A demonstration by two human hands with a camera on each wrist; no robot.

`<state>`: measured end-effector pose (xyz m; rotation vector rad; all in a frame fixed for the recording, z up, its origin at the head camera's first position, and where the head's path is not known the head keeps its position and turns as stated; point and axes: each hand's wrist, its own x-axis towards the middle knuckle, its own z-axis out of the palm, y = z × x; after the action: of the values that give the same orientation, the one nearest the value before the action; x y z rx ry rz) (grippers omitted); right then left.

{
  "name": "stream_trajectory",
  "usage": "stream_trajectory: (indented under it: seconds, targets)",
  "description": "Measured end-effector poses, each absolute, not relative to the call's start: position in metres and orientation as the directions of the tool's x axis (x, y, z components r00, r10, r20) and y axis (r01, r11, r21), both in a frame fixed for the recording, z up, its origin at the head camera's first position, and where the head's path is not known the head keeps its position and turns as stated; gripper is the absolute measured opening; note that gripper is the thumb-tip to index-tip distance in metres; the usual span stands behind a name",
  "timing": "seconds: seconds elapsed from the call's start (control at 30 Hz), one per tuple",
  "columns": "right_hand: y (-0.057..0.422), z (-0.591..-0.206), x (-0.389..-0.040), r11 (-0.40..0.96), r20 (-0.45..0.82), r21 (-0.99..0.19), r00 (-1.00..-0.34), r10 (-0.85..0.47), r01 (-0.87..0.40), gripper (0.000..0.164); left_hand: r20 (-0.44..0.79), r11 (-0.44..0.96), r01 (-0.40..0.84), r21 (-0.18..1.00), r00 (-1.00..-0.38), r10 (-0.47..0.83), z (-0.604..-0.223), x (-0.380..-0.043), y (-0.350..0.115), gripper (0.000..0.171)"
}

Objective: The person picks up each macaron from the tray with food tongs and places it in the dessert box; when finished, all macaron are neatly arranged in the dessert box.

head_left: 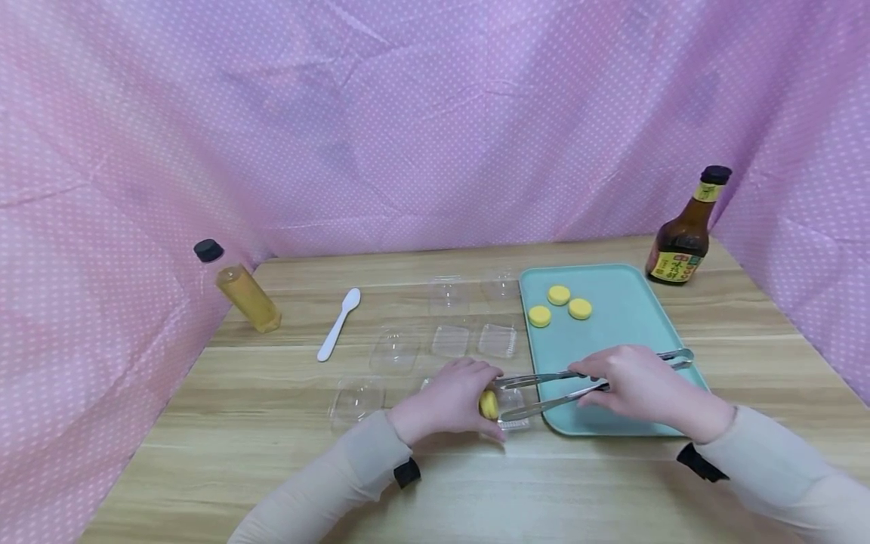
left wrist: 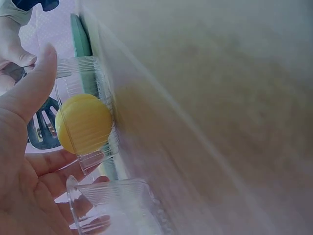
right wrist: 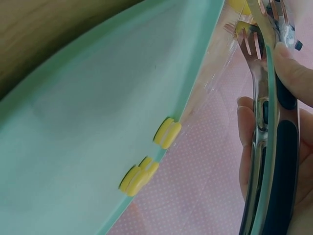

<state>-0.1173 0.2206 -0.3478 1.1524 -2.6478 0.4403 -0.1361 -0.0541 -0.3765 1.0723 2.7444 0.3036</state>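
My left hand [head_left: 445, 400] spreads its thumb and fingers around a small clear plastic box [left wrist: 80, 71] near the table's front. One yellow macaron [head_left: 488, 405] sits between thumb and fingers; in the left wrist view it shows through the box's clear wall. My right hand [head_left: 642, 385] grips metal tongs [head_left: 544, 406] with dark handle grips over the tray's front part. The tongs' slotted tips stand apart just right of that macaron. Three more yellow macarons [head_left: 559, 295] lie on the green tray [head_left: 618, 325], toward its back left.
Several clear plastic boxes [head_left: 450, 341] with opened lids stand left of the tray. A white spoon [head_left: 338, 326] lies farther left. A bottle of amber liquid [head_left: 248, 296] is at the left edge, a brown sauce bottle [head_left: 683, 240] at the back right. Pink dotted cloth [head_left: 435, 136] hangs behind.
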Motion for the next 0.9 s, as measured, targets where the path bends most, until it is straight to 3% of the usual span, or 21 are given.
stream_trajectory:
  seconds: [0.3,0.9]
  targets:
    - [0.21,-0.345,-0.12,0.66,0.256,-0.213,-0.692,-0.675,-0.721,0.038,-0.058,0.751,0.624,0.216,-0.759,0.648,-0.378,-0.138,-0.055,0.089]
    - [0.191,-0.35,-0.121,0.728,0.191,-0.207,-0.757,-0.625,-0.653,0.034,-0.032,0.746,0.616,0.254,-0.765,0.643,-0.38,-0.137,-0.054,0.085]
